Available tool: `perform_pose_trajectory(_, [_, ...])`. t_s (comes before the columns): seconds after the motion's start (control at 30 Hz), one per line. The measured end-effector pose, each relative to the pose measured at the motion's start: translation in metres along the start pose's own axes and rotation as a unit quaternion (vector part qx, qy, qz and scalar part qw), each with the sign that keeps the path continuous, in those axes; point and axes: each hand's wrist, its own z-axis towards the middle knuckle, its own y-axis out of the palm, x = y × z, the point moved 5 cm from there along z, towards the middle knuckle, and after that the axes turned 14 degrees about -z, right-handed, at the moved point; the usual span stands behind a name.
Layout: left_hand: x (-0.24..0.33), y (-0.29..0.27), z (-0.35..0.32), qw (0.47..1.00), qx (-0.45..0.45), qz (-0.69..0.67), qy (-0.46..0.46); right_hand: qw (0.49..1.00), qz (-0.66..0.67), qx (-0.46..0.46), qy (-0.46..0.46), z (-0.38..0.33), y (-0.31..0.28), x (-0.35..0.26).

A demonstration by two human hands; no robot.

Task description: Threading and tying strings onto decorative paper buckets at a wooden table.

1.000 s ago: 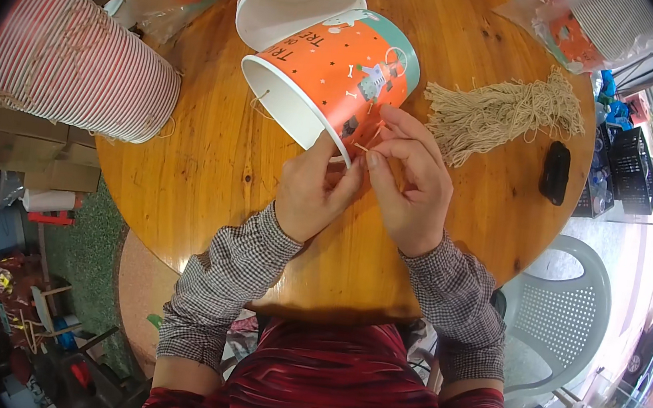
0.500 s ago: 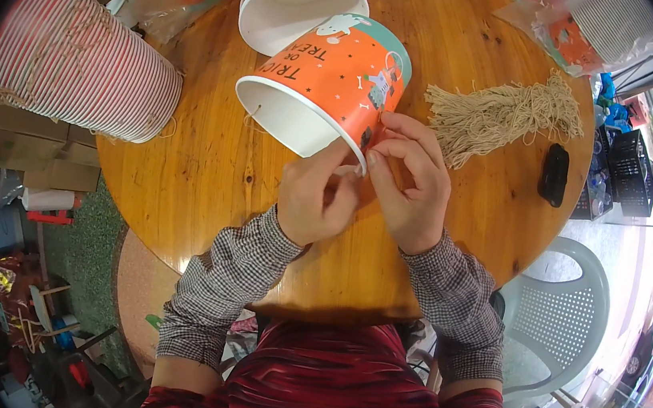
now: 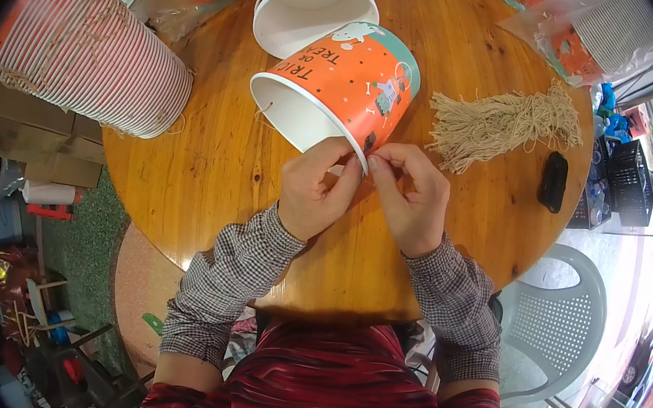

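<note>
An orange paper bucket (image 3: 356, 86) with a teal band and cartoon print lies tilted on its side, its white open mouth towards me. A short bit of cord (image 3: 266, 108) shows at the left side of its rim. My left hand (image 3: 318, 187) grips the near right part of the rim, some fingers reaching inside the mouth. On the outer side of that same spot, my right hand (image 3: 409, 197) pinches thumb and forefinger together against the rim. Whatever lies between those fingertips is too small to make out. Right of the bucket lies a bundle of beige cords (image 3: 508, 128).
Nested buckets (image 3: 315, 17) lie behind the one I hold. A tall leaning stack of buckets (image 3: 94, 49) stands at the left, with cords along it. Bagged buckets (image 3: 603, 42) sit at the far right. A small black object (image 3: 553, 181) lies near the wooden table's (image 3: 181, 204) right edge.
My right hand's fingers have come down from the bucket's printed side to the rim and closed in a pinch beside my left hand. The view has shifted slightly.
</note>
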Motion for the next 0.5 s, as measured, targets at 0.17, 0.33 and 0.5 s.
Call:
perform_pose_trajectory(0.17, [0.003, -0.001, 0.000, 1.000, -0.027, 0.008, -0.001, 0.999, 0.032, 0.001, 0.010, 0.000, 0.003, 0.005])
perform_pose_trajectory(0.33, [0.001, -0.004, 0.001, 0.998, -0.054, 0.029, 0.015, 0.997, 0.073, -0.017, 0.030, -0.001, 0.005, 0.005])
perform_pose_trajectory(0.5, [-0.001, -0.001, 0.002, 0.998, -0.025, -0.027, -0.043, 0.993, 0.096, -0.024, 0.057, -0.001, 0.007, 0.009])
